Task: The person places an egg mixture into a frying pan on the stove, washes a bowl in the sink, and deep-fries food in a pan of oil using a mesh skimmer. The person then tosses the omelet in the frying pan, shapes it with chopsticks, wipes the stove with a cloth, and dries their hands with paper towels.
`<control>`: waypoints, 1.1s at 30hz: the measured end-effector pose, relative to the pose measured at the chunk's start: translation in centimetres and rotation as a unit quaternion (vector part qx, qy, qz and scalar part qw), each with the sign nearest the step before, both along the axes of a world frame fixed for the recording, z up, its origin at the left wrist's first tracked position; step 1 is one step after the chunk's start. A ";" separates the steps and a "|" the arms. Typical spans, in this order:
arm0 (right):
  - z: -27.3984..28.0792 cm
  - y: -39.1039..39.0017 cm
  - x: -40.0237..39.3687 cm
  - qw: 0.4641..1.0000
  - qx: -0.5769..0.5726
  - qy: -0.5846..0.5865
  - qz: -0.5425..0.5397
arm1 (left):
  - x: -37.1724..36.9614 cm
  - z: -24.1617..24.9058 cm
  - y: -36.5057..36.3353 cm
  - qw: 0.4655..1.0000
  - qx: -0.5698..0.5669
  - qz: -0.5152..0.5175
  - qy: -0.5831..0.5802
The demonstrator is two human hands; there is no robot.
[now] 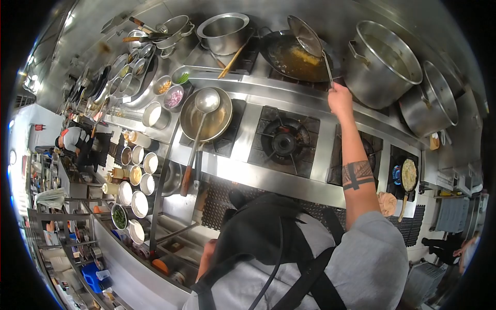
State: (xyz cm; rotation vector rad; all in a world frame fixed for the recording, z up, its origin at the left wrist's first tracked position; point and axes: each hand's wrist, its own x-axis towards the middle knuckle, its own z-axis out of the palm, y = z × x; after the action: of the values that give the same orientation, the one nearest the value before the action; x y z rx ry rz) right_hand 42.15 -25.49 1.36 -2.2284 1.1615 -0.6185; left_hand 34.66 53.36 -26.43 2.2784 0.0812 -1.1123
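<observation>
My right hand [341, 99] is stretched out over the range, closed around the handle of a long-handled skimmer [305, 35]. The skimmer's round head is tilted above the far side of a dark wok [273, 66]. Inside the wok, yellow food [305, 56] sits in what looks like oil. Low by the counter's open compartments is my left hand [210, 248]; its fingers are hidden, so I cannot see whether it holds anything. Nearest in front of me, a frying pan [206, 128] has a ladle [207, 101] lying across it.
Large stockpots [382, 72] stand at the back right. Another pan [409, 174] with pale food sits over a blue flame. Between lies a bare burner [284, 142]. Left are containers [139, 204], chopped onion [174, 97] and a wide pot [223, 39]. A person [76, 139] is at the far left.
</observation>
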 end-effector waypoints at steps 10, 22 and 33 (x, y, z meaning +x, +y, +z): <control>1.1 2.6 -0.7 0.994 0.081 -0.059 -0.035 | -0.1 -1.1 0.4 0.998 -0.046 0.018 0.036; 1.2 2.7 0.2 0.990 0.096 -0.085 -0.052 | -0.7 -1.8 0.7 0.998 -0.028 0.015 0.052; -1.9 3.0 0.5 0.994 0.087 -0.067 -0.028 | -1.3 -3.1 1.6 0.998 -0.039 0.024 0.037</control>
State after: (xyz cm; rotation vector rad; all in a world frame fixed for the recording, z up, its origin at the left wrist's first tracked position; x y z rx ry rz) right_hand 42.64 -22.52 -0.56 -1.9828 1.1668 -0.6531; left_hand 33.37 54.99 -29.49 2.1562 0.1185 -1.1558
